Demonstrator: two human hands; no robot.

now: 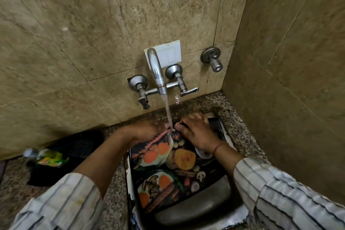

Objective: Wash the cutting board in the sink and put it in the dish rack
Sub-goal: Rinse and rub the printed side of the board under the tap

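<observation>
While water runs from the wall-mounted chrome tap (155, 69), the printed cutting board (173, 172) lies tilted inside the steel sink (203, 209), its far end under the stream. The right hand (196, 132) presses flat on that far end, fingers spread. The left hand (147, 130) is blurred at the board's far left edge; its grip cannot be told. A green-labelled bottle (46, 158) lies on the granite counter (16, 190) to the left.

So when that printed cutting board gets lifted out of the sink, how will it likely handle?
The cutting board is probably slippery: the tap's stream lands on its top edge beside both hands. It looks stiff, leaning straight in the sink without sagging. It seems thin, so likely light, though it could slide if gripped loosely.
</observation>
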